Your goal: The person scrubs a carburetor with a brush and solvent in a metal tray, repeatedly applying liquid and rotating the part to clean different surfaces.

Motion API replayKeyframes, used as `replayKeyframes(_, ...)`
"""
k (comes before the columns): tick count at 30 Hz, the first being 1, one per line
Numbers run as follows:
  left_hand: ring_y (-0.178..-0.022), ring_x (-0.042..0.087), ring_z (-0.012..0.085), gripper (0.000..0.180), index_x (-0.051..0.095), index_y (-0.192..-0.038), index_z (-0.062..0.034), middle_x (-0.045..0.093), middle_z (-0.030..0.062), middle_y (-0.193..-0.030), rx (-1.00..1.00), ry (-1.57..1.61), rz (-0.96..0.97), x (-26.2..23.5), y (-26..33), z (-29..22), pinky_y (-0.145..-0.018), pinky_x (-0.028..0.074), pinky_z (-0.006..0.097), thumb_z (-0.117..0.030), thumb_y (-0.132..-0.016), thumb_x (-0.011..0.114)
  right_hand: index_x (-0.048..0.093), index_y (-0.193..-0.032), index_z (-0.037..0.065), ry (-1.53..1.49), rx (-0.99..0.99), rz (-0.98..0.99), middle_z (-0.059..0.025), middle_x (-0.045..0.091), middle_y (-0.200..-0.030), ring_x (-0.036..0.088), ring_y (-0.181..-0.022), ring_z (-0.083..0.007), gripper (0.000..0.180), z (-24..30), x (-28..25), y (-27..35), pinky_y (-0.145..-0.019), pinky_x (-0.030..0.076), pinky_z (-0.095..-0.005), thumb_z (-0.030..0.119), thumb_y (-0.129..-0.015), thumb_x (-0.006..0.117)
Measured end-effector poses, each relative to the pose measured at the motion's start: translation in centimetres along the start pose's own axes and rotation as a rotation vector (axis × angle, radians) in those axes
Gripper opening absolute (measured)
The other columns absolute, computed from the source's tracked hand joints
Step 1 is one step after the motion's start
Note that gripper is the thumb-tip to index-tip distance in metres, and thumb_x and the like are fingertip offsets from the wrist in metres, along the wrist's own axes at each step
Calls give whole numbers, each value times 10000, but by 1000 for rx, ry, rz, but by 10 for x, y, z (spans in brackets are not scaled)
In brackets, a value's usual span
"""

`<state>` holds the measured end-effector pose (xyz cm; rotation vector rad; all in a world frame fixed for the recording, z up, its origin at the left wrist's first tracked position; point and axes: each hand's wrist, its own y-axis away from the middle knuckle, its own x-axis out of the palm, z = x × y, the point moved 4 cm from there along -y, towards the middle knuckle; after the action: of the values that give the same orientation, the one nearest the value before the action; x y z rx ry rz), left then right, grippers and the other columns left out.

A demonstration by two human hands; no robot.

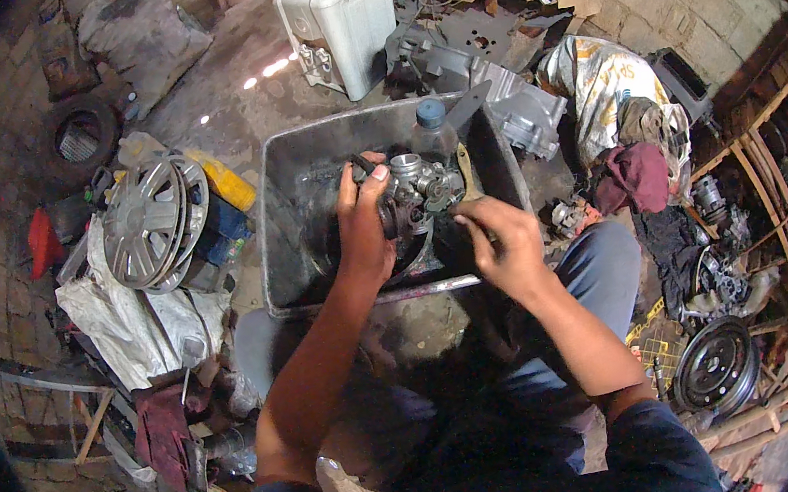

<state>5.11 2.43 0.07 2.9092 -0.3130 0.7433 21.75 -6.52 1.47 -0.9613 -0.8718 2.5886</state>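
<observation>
Over a dark grey metal tub (290, 258), my left hand (363, 225) grips a greasy metal engine part (416, 185), likely a carburetor, holding it up above the tub's floor. My right hand (502, 238) is closed around the handle of a paintbrush (465, 172) whose bristle end rests against the part's right side. A clear plastic bottle with a blue cap (431, 125) stands in the tub just behind the part. My forearms come in from the lower edge and my knees flank the tub.
A white plastic tank with a blue cap (340, 24) stands behind the tub. Silver wheel covers (150, 220) and a white sack lie at the left, a steel wheel rim (716, 367) at lower right, rags and metal scrap at the right.
</observation>
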Motion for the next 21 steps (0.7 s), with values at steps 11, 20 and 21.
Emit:
replayKeyframes(11, -879, 655, 145, 233, 568, -1178, -72, 622, 46, -997, 105, 124, -2, -5, -3, 7, -762, 563, 316, -159, -966, 615, 723, -986, -27, -145, 108, 36, -180, 740, -912, 747, -856, -315, 102, 5, -1, -3, -772, 569, -363, -45, -892, 687)
replayKeyframes(20, -940, 687, 196, 267, 551, -1219, -145, 649, 60, -1076, 3, 104, -59, 2, 3, 1, -777, 563, 352, -236, -967, 558, 734, -1001, -16, -159, 161, -88, -175, 741, -918, 743, -827, -295, 119, -6, -8, 3, -749, 563, -346, -39, -893, 689)
replayKeyframes(21, -885, 696, 181, 227, 556, -1191, -133, 651, 67, -1043, 24, 148, -61, 1, 1, 2, -704, 583, 331, -207, -976, 552, 737, -1005, -13, -133, 130, -95, -173, 743, -928, 744, -836, -295, 128, -3, -9, 2, -755, 565, -347, -42, -887, 693)
